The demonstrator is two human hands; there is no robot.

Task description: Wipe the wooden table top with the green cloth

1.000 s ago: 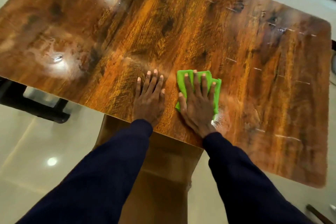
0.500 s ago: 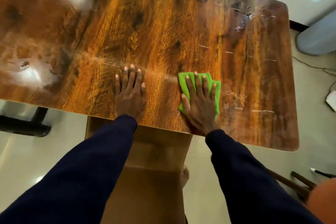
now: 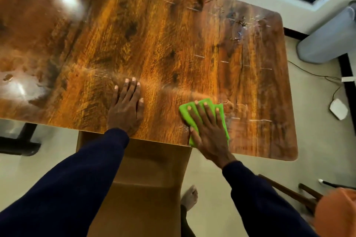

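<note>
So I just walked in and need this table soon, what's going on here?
A person is wiping the wooden table top. Their right hand presses flat on the green cloth at the near edge, toward the table's right end. The left hand rests flat on bare wood beside it. Smudges show near the far right corner.

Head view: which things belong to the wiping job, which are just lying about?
Job: cloth, table top, right hand pressing the cloth, left hand flat on the table top.
Lying about: white box, cable, grey cylinder, all on the floor.
</note>
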